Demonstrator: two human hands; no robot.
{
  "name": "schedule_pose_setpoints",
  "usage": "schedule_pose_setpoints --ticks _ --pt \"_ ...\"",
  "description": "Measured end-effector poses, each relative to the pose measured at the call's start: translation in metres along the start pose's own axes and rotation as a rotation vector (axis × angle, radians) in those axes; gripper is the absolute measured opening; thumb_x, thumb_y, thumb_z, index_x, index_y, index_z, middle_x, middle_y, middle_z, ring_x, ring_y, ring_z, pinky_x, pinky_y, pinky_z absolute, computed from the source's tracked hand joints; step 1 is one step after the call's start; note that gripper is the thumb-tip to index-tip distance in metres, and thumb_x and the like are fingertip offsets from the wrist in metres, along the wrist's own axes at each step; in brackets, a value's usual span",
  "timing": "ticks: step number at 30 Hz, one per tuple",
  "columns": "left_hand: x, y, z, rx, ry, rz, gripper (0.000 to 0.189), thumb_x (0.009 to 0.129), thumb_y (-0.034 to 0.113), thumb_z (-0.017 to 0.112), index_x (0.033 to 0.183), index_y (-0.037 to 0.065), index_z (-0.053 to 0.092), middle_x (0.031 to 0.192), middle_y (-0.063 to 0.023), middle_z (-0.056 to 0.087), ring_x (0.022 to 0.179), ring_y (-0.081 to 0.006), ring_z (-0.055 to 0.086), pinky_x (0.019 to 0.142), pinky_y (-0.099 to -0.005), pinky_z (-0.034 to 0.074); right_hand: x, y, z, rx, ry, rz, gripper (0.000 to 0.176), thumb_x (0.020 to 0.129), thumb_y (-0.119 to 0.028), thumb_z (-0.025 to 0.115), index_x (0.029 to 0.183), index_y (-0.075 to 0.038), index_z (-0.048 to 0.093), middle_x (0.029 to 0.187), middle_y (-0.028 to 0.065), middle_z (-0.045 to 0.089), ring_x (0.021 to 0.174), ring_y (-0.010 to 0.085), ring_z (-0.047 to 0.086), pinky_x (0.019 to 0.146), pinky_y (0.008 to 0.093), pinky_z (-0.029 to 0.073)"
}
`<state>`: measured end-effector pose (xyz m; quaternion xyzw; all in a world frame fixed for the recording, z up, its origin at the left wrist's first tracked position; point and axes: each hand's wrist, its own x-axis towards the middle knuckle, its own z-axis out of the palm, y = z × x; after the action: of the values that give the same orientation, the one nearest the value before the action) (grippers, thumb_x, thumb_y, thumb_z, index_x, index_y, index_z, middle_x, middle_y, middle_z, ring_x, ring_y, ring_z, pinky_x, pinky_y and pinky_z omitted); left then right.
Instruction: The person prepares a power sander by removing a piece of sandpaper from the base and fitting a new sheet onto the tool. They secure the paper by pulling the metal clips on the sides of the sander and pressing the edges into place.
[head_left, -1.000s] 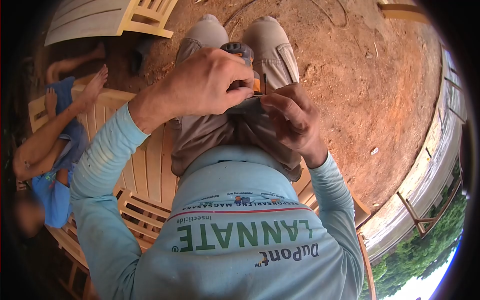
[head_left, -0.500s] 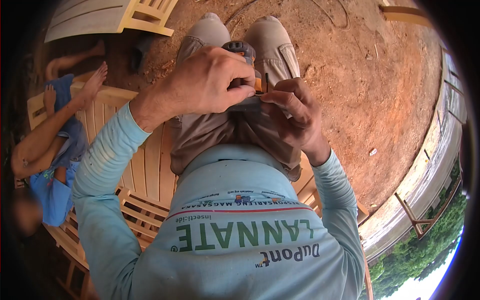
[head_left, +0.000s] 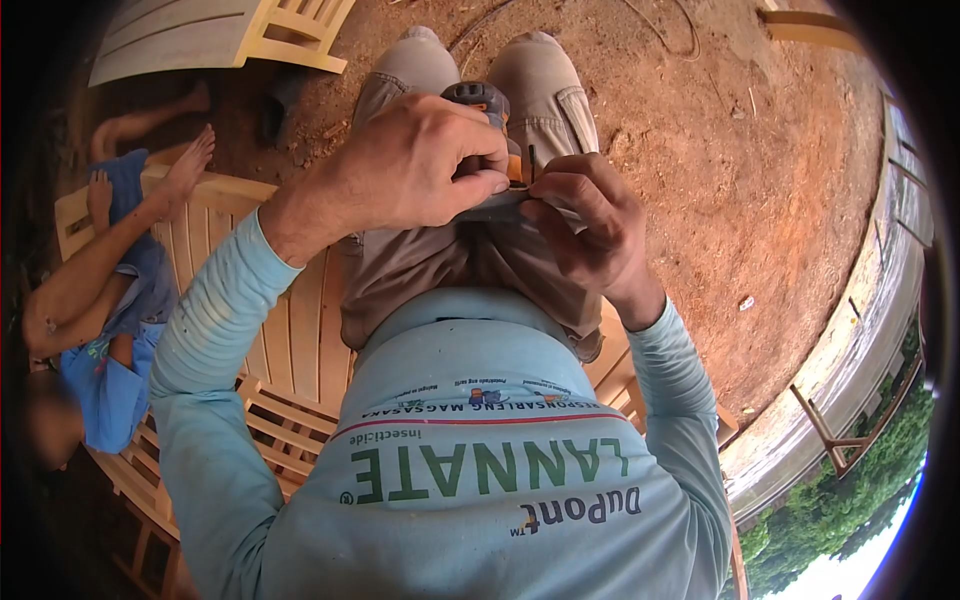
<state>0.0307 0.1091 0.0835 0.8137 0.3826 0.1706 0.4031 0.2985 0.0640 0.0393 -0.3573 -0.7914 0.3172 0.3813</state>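
An orange-and-black power sander [head_left: 480, 97] rests upside down or tilted in my lap, between my thighs. My left hand [head_left: 425, 160] is curled over its near side, thumb and forefinger pressed together at its edge. Close by on the other side, my right hand [head_left: 595, 215] has its forefinger and thumb bent in a pinch at the same edge; what lies between those fingertips is hidden. A thin black lever [head_left: 533, 158] sticks up just beside the right fingertips. Under both hands runs a grey flat strip [head_left: 495, 210] along the sander's edge.
I sit on a slatted wooden bench [head_left: 290, 340]. At the left, another person [head_left: 130, 280] in blue sits with bare feet up. A second wooden piece of furniture [head_left: 180, 35] stands upper left. A cable [head_left: 680, 20] lies on the brown dirt ground [head_left: 700, 200].
My right hand has shifted slightly, its forefinger and thumb moving a little at the sander's edge. The left hand stays almost where it was.
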Motion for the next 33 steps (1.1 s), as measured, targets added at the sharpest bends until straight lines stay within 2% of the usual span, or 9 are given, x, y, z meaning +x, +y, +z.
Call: schedule_pose_setpoints --ticks 7,13,25,33 --pt "0.000 -0.001 0.003 0.014 0.045 0.036 0.016 0.094 0.013 0.086 0.102 0.000 0.081 0.085 -0.0129 0.073 0.069 -0.0282 0.068 0.065 -0.0418 0.053 0.010 -0.010 0.001 -0.178 0.041 -0.114 0.034 0.078 -0.005 0.090 0.109 -0.009 0.076 0.105 0.0078 0.070 0.091 0.0317 0.069 0.076 0.0449 0.056" --pt "-0.002 -0.002 0.003 0.002 0.052 0.025 0.017 0.094 0.012 0.086 0.104 0.000 0.081 0.088 -0.0140 0.073 0.071 -0.0308 0.069 0.067 -0.0430 0.054 0.006 -0.004 0.005 -0.189 -0.012 -0.192 0.039 0.075 -0.007 0.090 0.112 -0.009 0.078 0.104 0.0064 0.067 0.093 0.0306 0.066 0.077 0.0437 0.052" --pt "-0.003 0.002 0.005 0.024 0.080 0.034 0.018 0.095 0.012 0.086 0.106 -0.001 0.081 0.092 -0.0158 0.073 0.077 -0.0349 0.071 0.071 -0.0450 0.055 0.015 0.001 -0.009 -0.235 -0.131 -0.254 0.043 0.070 -0.010 0.089 0.111 -0.009 0.077 0.106 0.0071 0.068 0.094 0.0304 0.067 0.080 0.0451 0.053" --pt "-0.004 0.000 0.007 0.034 0.082 0.054 0.017 0.095 0.010 0.085 0.106 -0.001 0.080 0.094 -0.0171 0.074 0.083 -0.0386 0.073 0.074 -0.0463 0.057 0.012 -0.007 0.000 -0.264 -0.082 -0.240 0.047 0.069 -0.014 0.089 0.115 -0.009 0.078 0.110 0.0063 0.068 0.099 0.0314 0.068 0.084 0.0468 0.053"
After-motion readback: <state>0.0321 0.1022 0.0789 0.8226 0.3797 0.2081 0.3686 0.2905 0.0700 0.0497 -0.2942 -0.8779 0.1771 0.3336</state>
